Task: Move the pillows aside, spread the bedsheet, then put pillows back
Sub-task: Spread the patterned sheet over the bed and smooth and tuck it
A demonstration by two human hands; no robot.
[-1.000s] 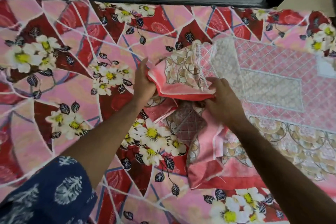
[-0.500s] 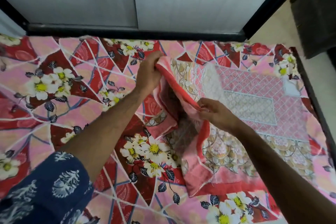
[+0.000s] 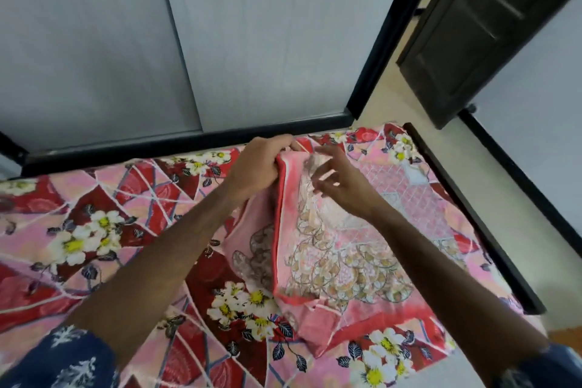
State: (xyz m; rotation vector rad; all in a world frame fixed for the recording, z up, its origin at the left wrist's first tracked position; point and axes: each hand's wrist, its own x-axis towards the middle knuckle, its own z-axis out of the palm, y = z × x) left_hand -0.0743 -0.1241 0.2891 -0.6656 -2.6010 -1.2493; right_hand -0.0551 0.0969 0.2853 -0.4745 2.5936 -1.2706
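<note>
Left hand (image 3: 256, 168): fingers curled, gripping the raised red edge of the folded bedsheet (image 3: 327, 249).
Right hand (image 3: 341, 179): fingers spread loose beside that edge, blurred, grasping nothing visible.
Bedsheet: partly unfolded on the floral bed cover (image 3: 94, 224), right of centre.

Both arms bare, stretched forward from the near edge of the bed toward its far edge, converging near the far right corner. Left hand (image 3: 256, 167) knuckles up, fingers curled tight, pinching cloth. Right hand (image 3: 341, 179) just beside it, fingers (image 3: 327, 153) spread and loosely bent, blurred, nothing clearly in its grip. Blue patterned sleeves at both elbows.
</note>
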